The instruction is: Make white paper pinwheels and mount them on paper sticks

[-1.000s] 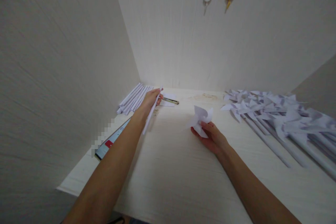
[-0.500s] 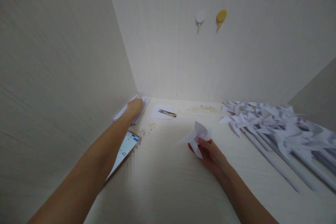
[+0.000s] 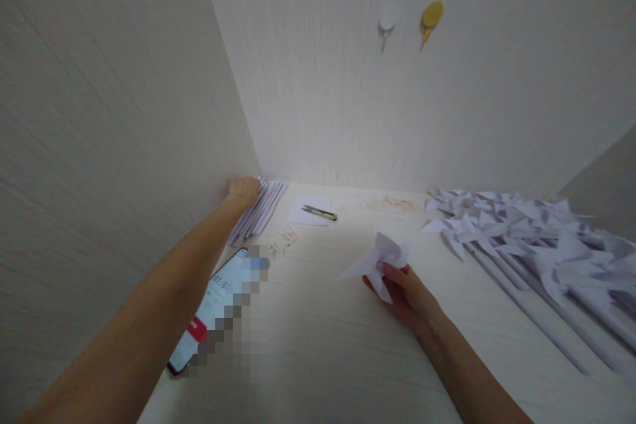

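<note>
My right hand (image 3: 405, 291) pinches a folded white paper pinwheel (image 3: 385, 258) near its centre, above the table. The pinwheel's blades spread to the left and upward, and no stick shows on it. My left hand (image 3: 243, 191) reaches to the far left corner, bent over a pile of thin rolled paper sticks (image 3: 263, 211) and touching its far left side. Its fingertips are hidden behind the hand, so whether they grip a stick cannot be seen. Below the left forearm lies a phone (image 3: 218, 298) with a timer on its screen, partly covered by the arm.
Thread snips (image 3: 319, 212) rest on a square of white paper (image 3: 298, 214). Small pale bits (image 3: 287, 236) lie nearby, and thin tan bands (image 3: 397, 202) lie by the back wall. Finished pinwheels on sticks (image 3: 527, 245) are heaped at right. Two hooks, one yellow (image 3: 432, 14), hang on the wall.
My left hand has shifted left across the pile, uncovering more of the paper sticks and the phone. My right hand still holds the pinwheel. The view has tilted slightly.
</note>
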A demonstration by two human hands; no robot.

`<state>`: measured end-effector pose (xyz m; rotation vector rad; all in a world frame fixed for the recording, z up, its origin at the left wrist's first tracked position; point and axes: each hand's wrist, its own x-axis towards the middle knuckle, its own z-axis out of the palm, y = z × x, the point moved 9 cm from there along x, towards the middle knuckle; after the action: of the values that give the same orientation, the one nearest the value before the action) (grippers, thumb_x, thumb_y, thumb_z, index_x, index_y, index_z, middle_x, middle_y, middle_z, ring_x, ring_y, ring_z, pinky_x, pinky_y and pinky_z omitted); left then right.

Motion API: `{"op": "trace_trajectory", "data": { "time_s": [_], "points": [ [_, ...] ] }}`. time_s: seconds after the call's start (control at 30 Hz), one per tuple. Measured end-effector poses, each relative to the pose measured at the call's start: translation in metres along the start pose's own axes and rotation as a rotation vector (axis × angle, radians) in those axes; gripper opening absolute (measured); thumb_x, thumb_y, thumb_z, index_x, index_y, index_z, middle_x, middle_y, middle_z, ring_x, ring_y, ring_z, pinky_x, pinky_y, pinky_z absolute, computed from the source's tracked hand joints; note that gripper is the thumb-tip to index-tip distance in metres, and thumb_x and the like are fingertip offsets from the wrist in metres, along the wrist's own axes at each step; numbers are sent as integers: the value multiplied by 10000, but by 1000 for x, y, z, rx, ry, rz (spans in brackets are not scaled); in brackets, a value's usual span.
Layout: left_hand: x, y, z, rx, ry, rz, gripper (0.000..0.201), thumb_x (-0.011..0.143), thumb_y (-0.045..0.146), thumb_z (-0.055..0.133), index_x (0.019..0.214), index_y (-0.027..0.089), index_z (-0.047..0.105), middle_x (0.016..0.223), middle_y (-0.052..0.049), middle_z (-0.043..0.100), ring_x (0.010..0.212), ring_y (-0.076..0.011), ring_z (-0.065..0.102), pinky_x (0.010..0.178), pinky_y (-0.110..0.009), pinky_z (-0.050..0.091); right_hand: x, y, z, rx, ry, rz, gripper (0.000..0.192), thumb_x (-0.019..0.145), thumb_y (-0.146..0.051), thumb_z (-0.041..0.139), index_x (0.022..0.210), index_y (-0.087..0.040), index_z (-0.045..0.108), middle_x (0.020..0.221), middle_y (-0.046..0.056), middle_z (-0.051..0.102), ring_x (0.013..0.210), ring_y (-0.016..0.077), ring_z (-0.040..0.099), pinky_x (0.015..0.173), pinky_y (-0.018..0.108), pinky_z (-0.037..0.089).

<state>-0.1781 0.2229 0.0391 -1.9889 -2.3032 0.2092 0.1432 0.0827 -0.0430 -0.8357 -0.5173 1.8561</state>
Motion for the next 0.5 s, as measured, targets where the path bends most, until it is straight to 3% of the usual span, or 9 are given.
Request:
{"op": "trace_trajectory", "data": {
  "time_s": [0.1, 0.5],
  "points": [
    [-1, -2, -1, 58, 2, -89, 319, 791, 155, 408, 1012, 56, 615, 1042, -250, 598, 1012, -324, 554, 802, -444, 434, 1, 0, 0, 11, -17, -7, 312, 346, -213, 829, 608, -210, 660, 603, -47, 687, 535, 95, 620, 542, 180, 531],
    [2, 3, 0, 40, -41, -169, 366, 768, 98, 387, 1071, 22, 579, 1102, -277, 567, 1033, -325, 549, 785, -417, 452, 1, 0, 6, 4, -42, -1, 311, 328, -214, 836, 589, -191, 667, 584, -37, 685, 523, 85, 615, 510, 155, 512]
  ]
}}
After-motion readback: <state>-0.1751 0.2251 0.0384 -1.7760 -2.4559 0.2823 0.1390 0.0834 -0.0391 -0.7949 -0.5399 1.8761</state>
